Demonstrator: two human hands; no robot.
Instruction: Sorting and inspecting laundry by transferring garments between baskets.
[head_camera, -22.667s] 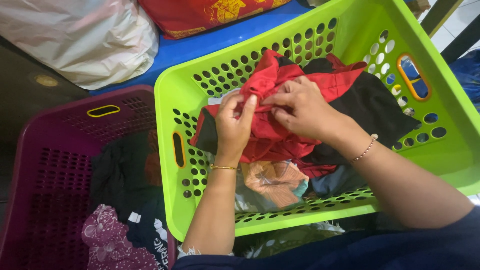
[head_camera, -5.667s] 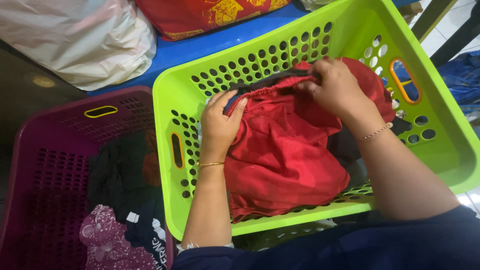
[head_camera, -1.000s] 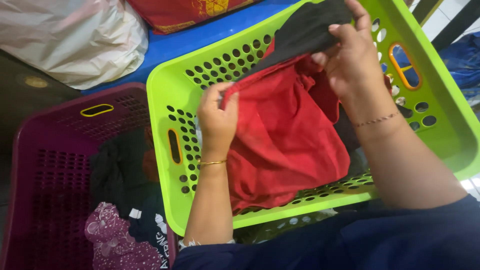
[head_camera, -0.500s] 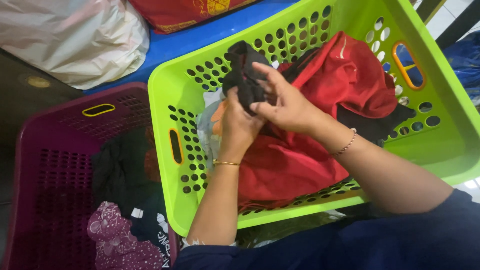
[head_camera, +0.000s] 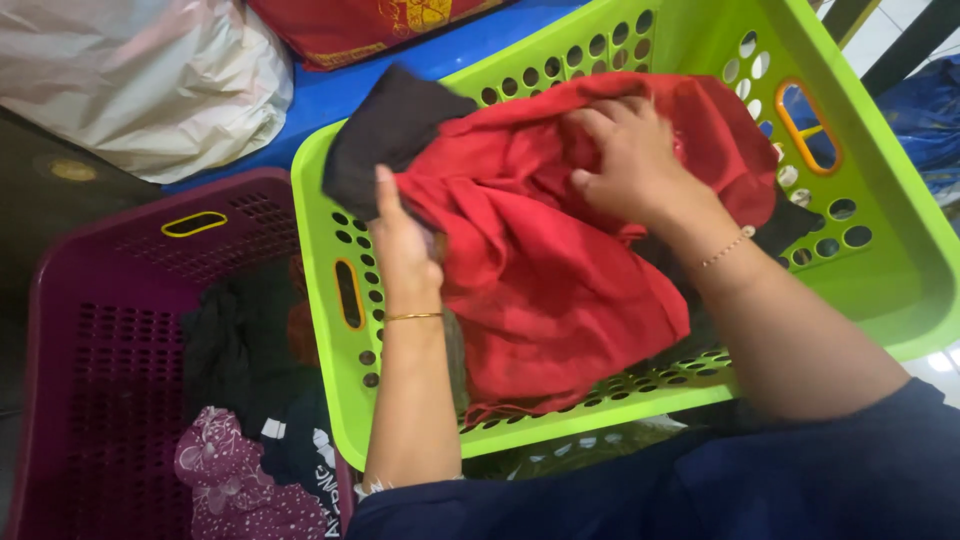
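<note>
A red garment with a black part (head_camera: 540, 260) is spread over the lime green laundry basket (head_camera: 900, 270). My left hand (head_camera: 405, 250) grips its left edge, where the black part (head_camera: 385, 135) hangs over the basket's far left corner. On the garment's upper right, my right hand (head_camera: 635, 165) presses down, fingers dug into the red cloth. More clothes lie under the garment, mostly hidden.
A purple basket (head_camera: 90, 330) with dark and floral clothes stands to the left. Behind both baskets lie a white plastic bag (head_camera: 150, 70), a red cushion (head_camera: 380, 20) and a blue surface (head_camera: 330, 95). Blue cloth (head_camera: 940, 130) shows at the far right.
The black part has gone from between both hands out to the basket's left corner. The red cloth is now spread wider, and my right hand has moved to its upper right.
</note>
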